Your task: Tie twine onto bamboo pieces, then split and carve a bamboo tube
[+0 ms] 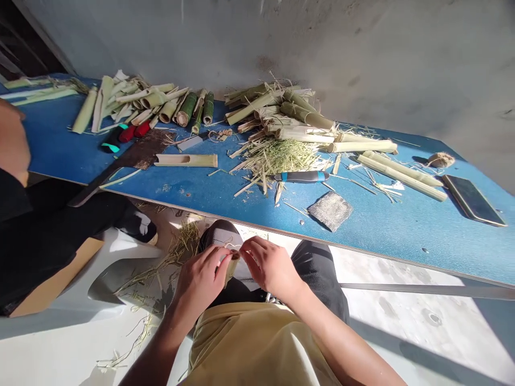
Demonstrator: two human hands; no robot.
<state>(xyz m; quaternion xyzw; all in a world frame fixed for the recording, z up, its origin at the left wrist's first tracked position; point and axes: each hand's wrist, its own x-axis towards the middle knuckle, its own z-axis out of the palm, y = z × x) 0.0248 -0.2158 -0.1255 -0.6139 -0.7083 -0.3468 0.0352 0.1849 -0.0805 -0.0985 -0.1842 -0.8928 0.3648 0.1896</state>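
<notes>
Over my lap, below the table's near edge, my left hand (201, 279) is closed round a short piece of bamboo (232, 266). My right hand (267, 266) pinches at the top end of that same piece, fingertips pressed together. What the right fingertips grip is too small to make out. Both hands touch each other at the bamboo.
A blue table (225, 195) carries cut bamboo pieces (298, 120), shavings, a blue-handled knife (301, 177), a cleaver (132, 158), a grey sanding block (330, 210), a phone (472, 199) and a split bamboo tube (185, 160). Another person in black (24, 214) sits at left on a white chair.
</notes>
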